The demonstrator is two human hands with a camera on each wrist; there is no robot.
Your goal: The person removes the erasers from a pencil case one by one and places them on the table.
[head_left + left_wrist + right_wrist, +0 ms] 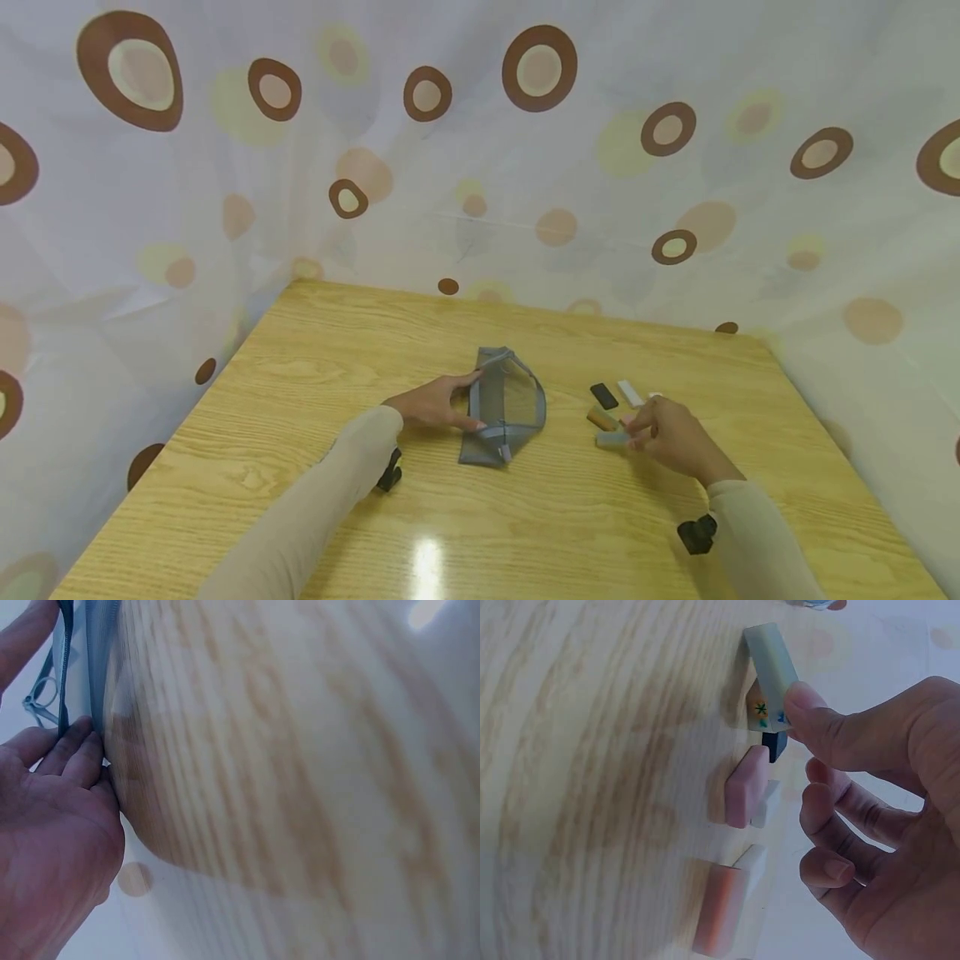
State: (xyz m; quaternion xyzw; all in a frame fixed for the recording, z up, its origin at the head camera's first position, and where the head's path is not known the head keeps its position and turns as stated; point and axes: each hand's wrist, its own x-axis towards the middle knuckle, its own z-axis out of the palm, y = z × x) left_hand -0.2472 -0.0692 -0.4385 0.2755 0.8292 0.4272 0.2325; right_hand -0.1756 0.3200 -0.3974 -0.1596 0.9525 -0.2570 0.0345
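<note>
My right hand pinches one end of a pale blue-green block-shaped eraser between thumb and fingers, tilted close over the table in the right wrist view. Its other fingers are loosely bent. Just behind it lies a brownish-yellow eraser, with a small printed figure on its end. At the middle of the table, my left hand holds the near-left side of a grey-blue mesh zip pouch, thumb and fingers spread along its rim. The mouth of the pouch gapes toward the right. Left fingers press against its zip edge.
A black eraser and a white eraser lie beyond the right hand. In the right wrist view, a pink eraser and an orange-pink eraser also rest on the wooden table. A patterned curtain hangs around the table.
</note>
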